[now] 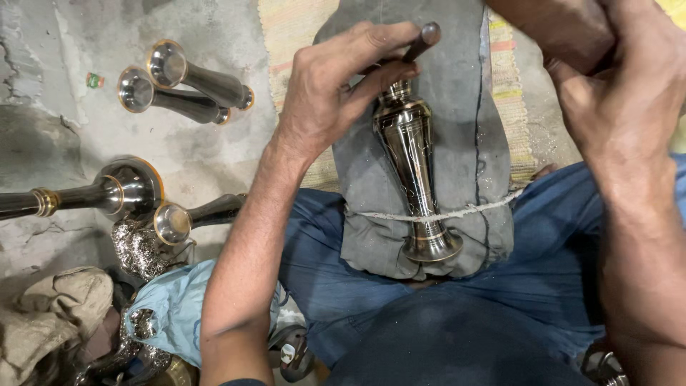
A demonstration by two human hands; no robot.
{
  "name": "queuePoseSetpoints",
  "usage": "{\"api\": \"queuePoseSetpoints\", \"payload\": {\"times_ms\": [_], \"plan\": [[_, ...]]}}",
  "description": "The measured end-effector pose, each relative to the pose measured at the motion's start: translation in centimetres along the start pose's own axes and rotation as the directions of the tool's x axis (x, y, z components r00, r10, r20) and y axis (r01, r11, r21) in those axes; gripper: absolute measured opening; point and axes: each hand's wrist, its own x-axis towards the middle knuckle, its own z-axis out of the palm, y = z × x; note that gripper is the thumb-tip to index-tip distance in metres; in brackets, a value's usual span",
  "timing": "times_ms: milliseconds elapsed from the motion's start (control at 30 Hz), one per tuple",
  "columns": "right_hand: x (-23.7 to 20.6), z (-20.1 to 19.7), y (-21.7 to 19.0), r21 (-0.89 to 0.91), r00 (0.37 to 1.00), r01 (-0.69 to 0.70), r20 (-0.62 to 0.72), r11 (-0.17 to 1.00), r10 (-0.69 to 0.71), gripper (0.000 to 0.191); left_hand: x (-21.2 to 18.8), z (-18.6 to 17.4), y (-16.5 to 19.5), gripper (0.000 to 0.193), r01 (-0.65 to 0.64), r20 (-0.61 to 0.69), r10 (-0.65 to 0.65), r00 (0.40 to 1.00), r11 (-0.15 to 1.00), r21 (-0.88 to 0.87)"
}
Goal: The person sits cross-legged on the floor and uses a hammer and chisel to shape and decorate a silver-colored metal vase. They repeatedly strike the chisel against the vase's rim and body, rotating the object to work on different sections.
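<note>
left hand [336,86] pinching thin metal tool [421,41] at top of dark engraved vase [411,168] | vase lying on grey pad [457,107], tied by cord [471,210] | right hand [629,78] raised right of pad, grip unclear

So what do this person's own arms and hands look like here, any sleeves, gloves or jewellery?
Both arms are bare from wrist to elbow: no gloves, rings, watch or wristbands in view. The left hand and its forearm show fine hair and a dusty look. The right hand is also uncovered, with veins standing out on its forearm. A dark sleeve edge may sit at the left elbow at the frame's bottom. Blue trousers are worn.
</note>
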Motion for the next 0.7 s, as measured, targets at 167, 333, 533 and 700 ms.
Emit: {"api": "queuePoseSetpoints", "payload": {"times_ms": [167, 333, 533, 700], "plan": [[-0.8, 1.2, 1.1, 0.021, 0.995, -0.035, -0.089, 0.999, 0.036, 0.044, 0.4, 0.0, 0.7, 0.043, -0.066, 0.017, 0.065, 0.998, 0.995, 0.076], [-2.2, 1.2, 2.9, -0.028, 0.987, 0.139, -0.076, 0.990, -0.140, 0.043, 0.3, -0.2, 1.3, 0.041, -0.056, 0.032, 0.053, 0.998, 0.990, 0.129], [-1.6, 0.3, 3.9, -0.027, 0.991, 0.135, -0.015, 0.990, -0.135, 0.033, 0.0, 0.4, 1.4, 0.043, -0.019, -0.038, 0.023, 0.999, 0.995, 0.100], [0.2, -0.8, 3.2, -0.080, 0.984, 0.159, 0.091, 0.984, -0.151, 0.019, -0.8, 1.3, 1.6, 0.041, 0.086, -0.153, -0.074, 0.985, 0.994, 0.071]]}}
